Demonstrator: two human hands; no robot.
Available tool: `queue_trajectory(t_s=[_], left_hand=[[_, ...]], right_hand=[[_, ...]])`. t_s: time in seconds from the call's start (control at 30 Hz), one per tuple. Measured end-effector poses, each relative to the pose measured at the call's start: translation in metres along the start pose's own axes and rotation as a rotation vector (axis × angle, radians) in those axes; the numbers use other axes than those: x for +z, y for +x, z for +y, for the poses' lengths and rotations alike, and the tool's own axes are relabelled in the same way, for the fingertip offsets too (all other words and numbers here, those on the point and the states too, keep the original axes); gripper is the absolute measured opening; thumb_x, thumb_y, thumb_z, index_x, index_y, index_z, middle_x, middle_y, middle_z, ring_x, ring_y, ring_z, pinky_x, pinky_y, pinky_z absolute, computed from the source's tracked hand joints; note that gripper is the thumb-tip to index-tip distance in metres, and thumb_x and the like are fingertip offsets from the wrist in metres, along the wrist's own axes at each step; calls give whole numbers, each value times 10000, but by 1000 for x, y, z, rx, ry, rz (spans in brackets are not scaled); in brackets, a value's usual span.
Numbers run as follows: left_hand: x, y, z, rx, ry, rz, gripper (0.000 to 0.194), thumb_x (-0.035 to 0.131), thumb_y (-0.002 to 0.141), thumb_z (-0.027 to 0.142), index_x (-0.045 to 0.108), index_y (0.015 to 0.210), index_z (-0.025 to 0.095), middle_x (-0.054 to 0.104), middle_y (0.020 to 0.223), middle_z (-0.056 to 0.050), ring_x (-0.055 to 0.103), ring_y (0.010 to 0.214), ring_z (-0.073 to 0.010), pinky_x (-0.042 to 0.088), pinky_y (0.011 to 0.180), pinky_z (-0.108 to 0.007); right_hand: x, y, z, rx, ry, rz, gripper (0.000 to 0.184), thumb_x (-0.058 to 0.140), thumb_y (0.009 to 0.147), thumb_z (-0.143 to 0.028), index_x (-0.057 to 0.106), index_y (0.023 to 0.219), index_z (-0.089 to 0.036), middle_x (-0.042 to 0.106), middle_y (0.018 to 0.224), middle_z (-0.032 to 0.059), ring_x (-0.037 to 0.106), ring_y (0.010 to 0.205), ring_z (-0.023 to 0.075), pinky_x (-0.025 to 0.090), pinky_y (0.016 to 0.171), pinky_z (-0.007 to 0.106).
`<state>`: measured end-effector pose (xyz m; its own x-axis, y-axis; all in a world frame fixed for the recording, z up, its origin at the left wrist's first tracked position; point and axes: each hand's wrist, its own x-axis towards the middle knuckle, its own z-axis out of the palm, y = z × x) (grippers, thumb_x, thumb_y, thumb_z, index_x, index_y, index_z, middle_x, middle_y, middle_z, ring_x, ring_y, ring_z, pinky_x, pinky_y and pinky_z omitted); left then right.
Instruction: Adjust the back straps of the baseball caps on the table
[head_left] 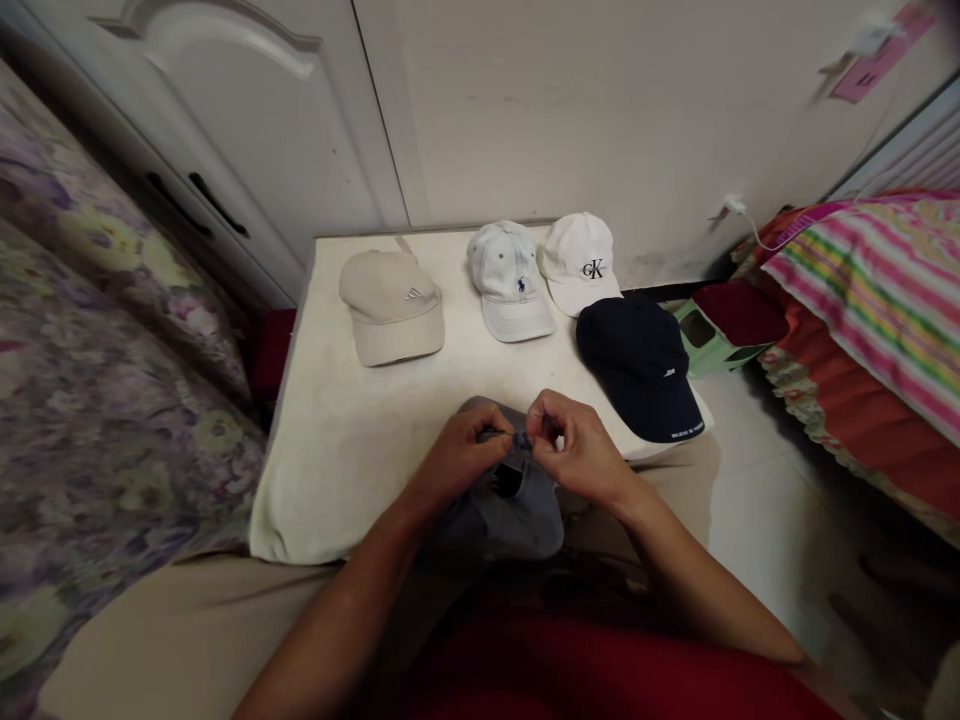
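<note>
A grey cap (517, 515) rests at the table's front edge, close to my lap, with its back opening facing up. Both hands pinch the strap at that opening. My left hand (472, 445) is closed on the strap's left part, thumb against fingers. On the strap's right part, my right hand (574, 445) is closed in a pinch, its fingertips almost meeting the left ones. The fastening between the fingertips is too small to make out. Nearest to my right hand lies a navy cap (634, 355) with a small white mark and lettering on its brim.
On the cream-covered table (337, 450) are a beige cap (394, 305), a pale blue cap (506, 275) and a white cap (579, 260). A green stool (705, 350) stands right of the table, beside a bed (877, 330). A floral curtain (112, 400) hangs at left.
</note>
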<state>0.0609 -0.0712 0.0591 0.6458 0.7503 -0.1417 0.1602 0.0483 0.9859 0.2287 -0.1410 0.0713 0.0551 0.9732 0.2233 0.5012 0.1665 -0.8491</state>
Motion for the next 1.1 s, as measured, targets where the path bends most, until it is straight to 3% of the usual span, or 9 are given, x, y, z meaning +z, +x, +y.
queue_trajectory(t_s=[0.2, 0.5, 0.63, 0.83, 1.1], left_hand=[[0, 1, 2, 35, 44, -3, 103, 644, 764, 249, 614, 714, 164, 588, 702, 10, 511, 671, -139, 390, 599, -256], [-4, -1, -1, 19, -115, -54, 125, 655, 786, 276, 587, 756, 175, 621, 752, -6, 558, 690, -152, 430, 635, -274], [-8, -2, 1, 16, -73, -92, 133, 617, 826, 302, 582, 778, 182, 625, 800, -13, 571, 742, -167, 438, 651, -280], [-7, -2, 6, 9, 32, -56, 210, 547, 877, 324, 555, 718, 187, 508, 683, 31, 447, 631, -124, 356, 560, -248], [-5, -4, 8, -15, 72, -32, 193, 545, 876, 338, 582, 764, 186, 563, 741, 13, 485, 678, -140, 375, 590, -261]], right_hand=[[1, 1, 1, 30, -12, -9, 193, 515, 671, -25, 542, 750, -199, 533, 670, -46, 473, 593, 105, 351, 542, 228], [6, 0, 6, 232, 309, -51, 74, 593, 801, -183, 603, 873, -197, 585, 564, -43, 512, 510, 120, 355, 487, 229], [6, 0, 10, 231, 314, -57, 72, 598, 812, -191, 624, 880, -192, 625, 584, -26, 546, 529, 125, 376, 507, 234], [5, -1, 13, 218, 290, -75, 77, 605, 809, -174, 645, 873, -194, 629, 597, -24, 547, 542, 123, 381, 512, 232], [3, 1, 16, 256, 365, -93, 100, 622, 840, -229, 643, 930, -192, 675, 619, -12, 605, 574, 140, 415, 568, 251]])
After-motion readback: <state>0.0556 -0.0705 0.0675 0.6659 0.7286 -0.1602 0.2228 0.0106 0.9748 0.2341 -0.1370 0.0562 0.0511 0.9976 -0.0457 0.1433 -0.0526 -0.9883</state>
